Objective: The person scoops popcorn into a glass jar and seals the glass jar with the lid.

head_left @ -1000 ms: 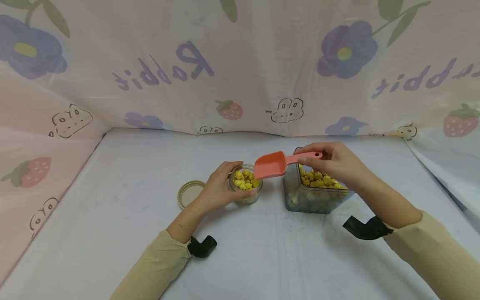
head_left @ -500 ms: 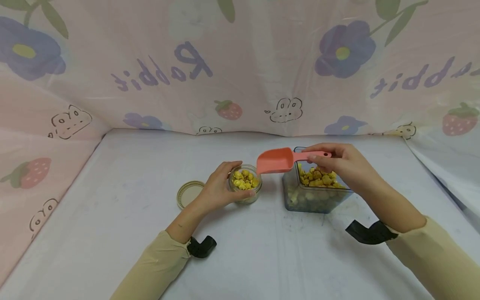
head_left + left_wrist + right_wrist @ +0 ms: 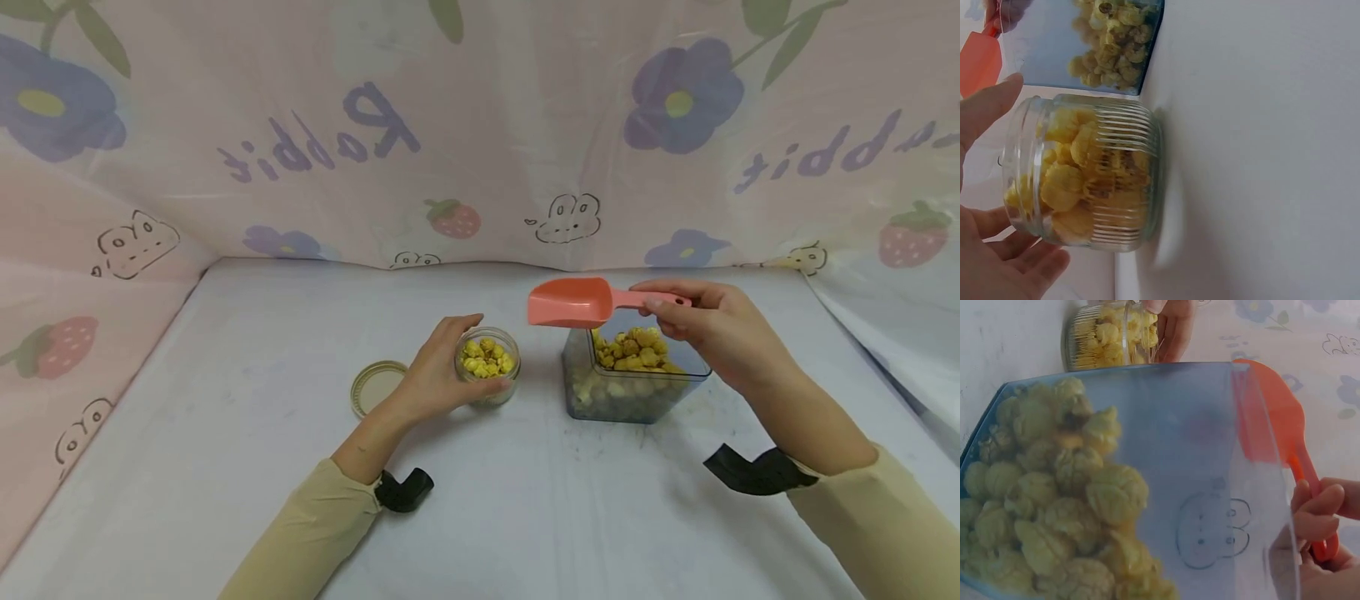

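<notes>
While the jar point(image 3: 488, 363) is steadied on the bench point(image 3: 225, 433) by the curled left hand point(image 3: 435, 375), the scoop point(image 3: 573, 302) is pinched level over the tub point(image 3: 633, 375) by the right hand point(image 3: 712, 329).

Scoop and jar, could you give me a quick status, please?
Left hand holds popcorn jar. Right hand holds scoop above blue container. Nothing between.

A coral-pink scoop point(image 3: 573, 302) is pinched in the fingers of the right hand point(image 3: 712, 329). Below those fingers, a blue-tinted clear container point(image 3: 637, 398) holds golden-yellow popcorn point(image 3: 633, 350). Against the left hand's point(image 3: 435, 375) fingers, a clear ribbed glass jar point(image 3: 489, 367) shows brighter yellow popcorn. Left of that hand lies a pale gold lid point(image 3: 377, 387). The backdrop point(image 3: 480, 150) is pink with purple flowers, red strawberries and outlined rabbits.
</notes>
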`<act>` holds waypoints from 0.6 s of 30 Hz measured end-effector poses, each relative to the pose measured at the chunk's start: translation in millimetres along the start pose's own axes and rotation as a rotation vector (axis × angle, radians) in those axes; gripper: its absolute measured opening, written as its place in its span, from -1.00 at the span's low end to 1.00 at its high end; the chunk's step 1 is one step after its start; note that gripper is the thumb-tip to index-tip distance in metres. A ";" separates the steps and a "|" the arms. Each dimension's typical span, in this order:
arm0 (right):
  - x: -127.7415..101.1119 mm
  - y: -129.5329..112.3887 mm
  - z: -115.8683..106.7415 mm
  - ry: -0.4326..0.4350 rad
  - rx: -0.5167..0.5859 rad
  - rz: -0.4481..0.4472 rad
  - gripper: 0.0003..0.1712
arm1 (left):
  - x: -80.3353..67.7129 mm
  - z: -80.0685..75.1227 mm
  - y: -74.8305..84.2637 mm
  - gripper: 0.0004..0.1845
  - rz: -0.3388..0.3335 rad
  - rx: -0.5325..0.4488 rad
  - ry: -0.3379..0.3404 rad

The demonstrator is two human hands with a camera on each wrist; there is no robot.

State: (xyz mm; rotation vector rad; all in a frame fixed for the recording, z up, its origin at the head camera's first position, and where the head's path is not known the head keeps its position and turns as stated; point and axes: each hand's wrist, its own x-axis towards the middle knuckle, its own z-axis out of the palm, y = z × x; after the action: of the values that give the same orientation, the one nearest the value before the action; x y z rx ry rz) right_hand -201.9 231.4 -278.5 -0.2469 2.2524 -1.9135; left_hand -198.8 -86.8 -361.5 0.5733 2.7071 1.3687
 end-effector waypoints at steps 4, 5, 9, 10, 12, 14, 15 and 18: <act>-3.8 2.5 -7.4 -0.012 0.124 -0.042 -0.77 | 2.1 -0.1 5.4 -0.06 0.018 -0.010 0.048; -5.1 3.2 -9.7 -0.011 0.147 -0.050 -0.76 | 2.7 -0.1 7.0 -0.06 0.020 -0.011 0.057; -10.6 5.5 -18.6 -0.002 0.240 -0.071 -0.72 | 4.9 1.1 12.6 -0.09 0.031 -0.015 0.077; -11.7 6.1 -20.7 0.003 0.258 -0.075 -0.71 | 5.3 1.3 14.0 -0.10 0.035 -0.019 0.081; -14.0 7.5 -25.0 0.009 0.292 -0.084 -0.70 | 6.3 2.3 16.2 -0.11 0.037 -0.028 0.082; -16.1 8.9 -29.1 0.015 0.306 -0.089 -0.69 | 7.3 3.2 17.9 -0.11 0.040 -0.035 0.080; -17.1 9.8 -31.3 0.019 0.311 -0.090 -0.69 | 7.7 3.5 18.7 -0.12 0.040 -0.036 0.079; -20.0 11.9 -37.6 0.035 0.314 -0.090 -0.69 | 8.1 4.2 20.6 -0.11 0.041 -0.036 0.075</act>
State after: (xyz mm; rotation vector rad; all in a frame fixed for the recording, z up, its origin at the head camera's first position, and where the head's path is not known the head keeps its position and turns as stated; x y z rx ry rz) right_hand -191.6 274.1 -283.7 -0.2751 1.9518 -2.2967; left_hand -199.3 -69.7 -346.9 0.5890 2.7370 1.4745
